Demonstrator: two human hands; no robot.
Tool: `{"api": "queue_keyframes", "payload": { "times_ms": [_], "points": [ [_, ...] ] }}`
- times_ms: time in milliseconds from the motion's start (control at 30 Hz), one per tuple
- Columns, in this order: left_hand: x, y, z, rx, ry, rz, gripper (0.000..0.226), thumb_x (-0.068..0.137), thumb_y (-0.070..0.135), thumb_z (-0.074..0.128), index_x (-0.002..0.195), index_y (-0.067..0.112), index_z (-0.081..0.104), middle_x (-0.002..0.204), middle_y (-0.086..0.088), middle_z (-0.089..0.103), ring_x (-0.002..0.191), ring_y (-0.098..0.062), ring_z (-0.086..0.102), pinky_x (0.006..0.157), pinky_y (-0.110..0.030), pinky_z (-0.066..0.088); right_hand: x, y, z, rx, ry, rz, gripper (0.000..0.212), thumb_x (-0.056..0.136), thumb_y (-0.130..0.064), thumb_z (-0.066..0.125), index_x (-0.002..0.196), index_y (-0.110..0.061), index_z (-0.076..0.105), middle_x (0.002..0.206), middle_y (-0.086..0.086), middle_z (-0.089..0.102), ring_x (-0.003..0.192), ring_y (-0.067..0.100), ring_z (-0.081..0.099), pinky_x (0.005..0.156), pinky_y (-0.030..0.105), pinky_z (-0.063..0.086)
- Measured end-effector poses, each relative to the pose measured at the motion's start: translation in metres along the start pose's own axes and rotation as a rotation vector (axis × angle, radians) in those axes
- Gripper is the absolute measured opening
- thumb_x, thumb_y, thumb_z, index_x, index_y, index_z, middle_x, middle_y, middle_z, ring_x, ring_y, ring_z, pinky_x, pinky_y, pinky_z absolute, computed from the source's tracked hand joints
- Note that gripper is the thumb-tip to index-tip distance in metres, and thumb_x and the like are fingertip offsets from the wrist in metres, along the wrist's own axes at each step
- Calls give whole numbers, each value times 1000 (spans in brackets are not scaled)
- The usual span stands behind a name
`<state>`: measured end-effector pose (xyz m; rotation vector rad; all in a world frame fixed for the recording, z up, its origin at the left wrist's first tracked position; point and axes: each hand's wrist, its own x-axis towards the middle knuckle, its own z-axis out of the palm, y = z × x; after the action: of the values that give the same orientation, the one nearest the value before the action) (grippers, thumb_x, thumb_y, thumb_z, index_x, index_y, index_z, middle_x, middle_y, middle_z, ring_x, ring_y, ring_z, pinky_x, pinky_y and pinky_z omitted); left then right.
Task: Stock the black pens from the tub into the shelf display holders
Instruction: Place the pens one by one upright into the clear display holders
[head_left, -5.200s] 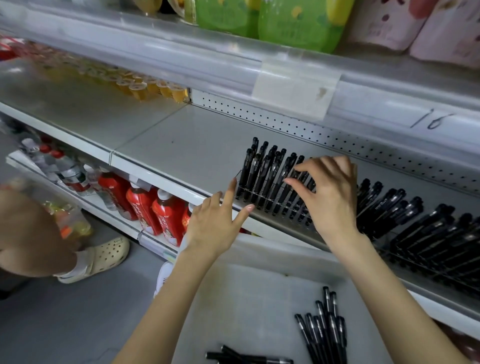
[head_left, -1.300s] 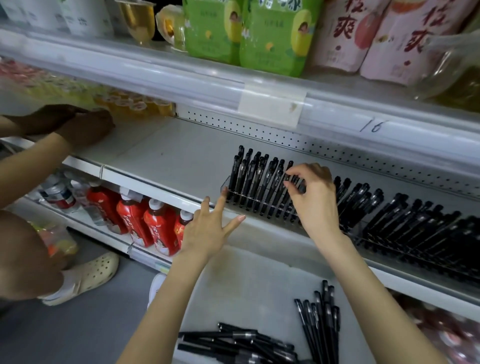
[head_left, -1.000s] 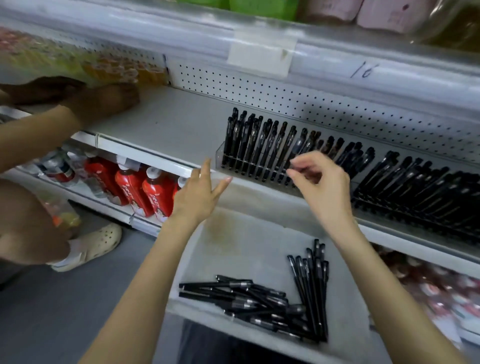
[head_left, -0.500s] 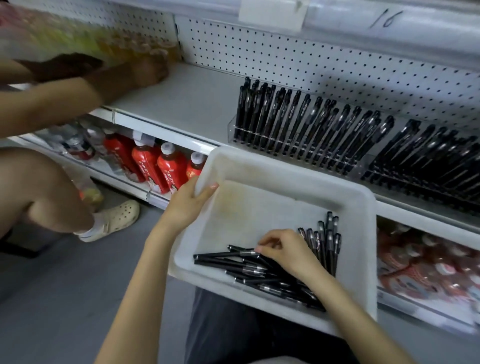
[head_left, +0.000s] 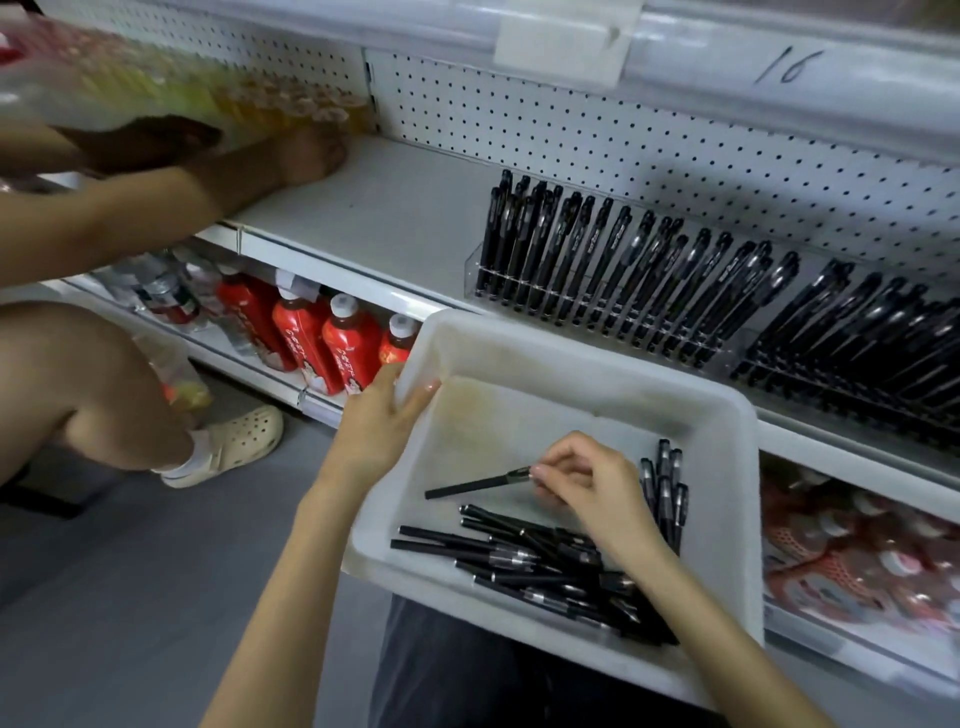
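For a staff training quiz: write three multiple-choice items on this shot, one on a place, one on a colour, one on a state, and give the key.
1. Where do the red bottles stand relative to the holders?
A. above them
B. below them, to the left
C. level, behind them

2. What colour is the tub?
A. blue
B. white
C. black

3. What does the right hand do?
A. lies flat on the shelf
B. grips the tub's rim
C. pinches one pen

Key:
1 B: the bottles line up one shelf lower, left of the tub.
2 B: its walls and floor are white.
3 C: its fingertips hold one end of a pen inside the tub.
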<state>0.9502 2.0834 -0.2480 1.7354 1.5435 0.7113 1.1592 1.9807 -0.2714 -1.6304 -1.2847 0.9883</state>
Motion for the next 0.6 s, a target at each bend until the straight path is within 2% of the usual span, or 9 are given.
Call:
{"api": "queue_keyframes", "payload": {
  "times_ms": [100, 167, 267, 367, 467, 600],
  "points": [
    [-1, 2, 1, 157, 131, 106, 46, 93, 47, 48, 128, 18, 47, 107, -3, 63, 95, -23, 60, 74, -35, 49, 9, -10, -14, 47, 58, -41, 17, 79, -6, 72, 78, -20, 64, 76, -2, 71, 74, 15, 69, 73, 30, 55],
    [-1, 7, 2, 242, 189, 134, 51, 93, 49, 46, 134, 17, 43, 122, -6, 57, 104, -26, 57, 78, -37, 48, 15, -20, -25, 44, 84, -65, 18, 78, -4, 73, 81, -19, 65, 80, -4, 72, 78, 14, 68, 73, 24, 53],
    [5, 24, 0, 315, 239, 174, 53, 93, 48, 44, 135, 15, 43, 128, -8, 51, 106, -28, 55, 77, -37, 46, 25, -40, -42, 45, 128, -143, 20, 78, -3, 73, 86, -20, 67, 86, -7, 72, 84, 8, 68, 75, 21, 53],
    [23, 39, 2, 386, 210, 246, 57, 92, 49, 44, 137, 13, 43, 135, -8, 46, 113, -28, 53, 82, -39, 46, 37, -61, -60, 99, 205, -225, 21, 77, -1, 73, 89, -17, 69, 87, -5, 72, 86, 10, 68, 77, 21, 53],
    [50, 51, 6, 425, 138, 284, 66, 89, 57, 37, 139, 14, 40, 141, -8, 40, 121, -28, 48, 87, -40, 46, 50, -81, -76, 220, 313, -218, 20, 79, -2, 71, 92, -17, 69, 88, -1, 70, 86, 13, 68, 75, 22, 55],
    [80, 61, 15, 426, 62, 259, 78, 86, 64, 29, 147, 16, 26, 151, -9, 29, 136, -26, 33, 104, -40, 36, 69, -96, -89, 231, 609, -268, 23, 81, -12, 72, 95, -27, 62, 95, 0, 68, 88, 15, 68, 79, 32, 56]
  ]
}}
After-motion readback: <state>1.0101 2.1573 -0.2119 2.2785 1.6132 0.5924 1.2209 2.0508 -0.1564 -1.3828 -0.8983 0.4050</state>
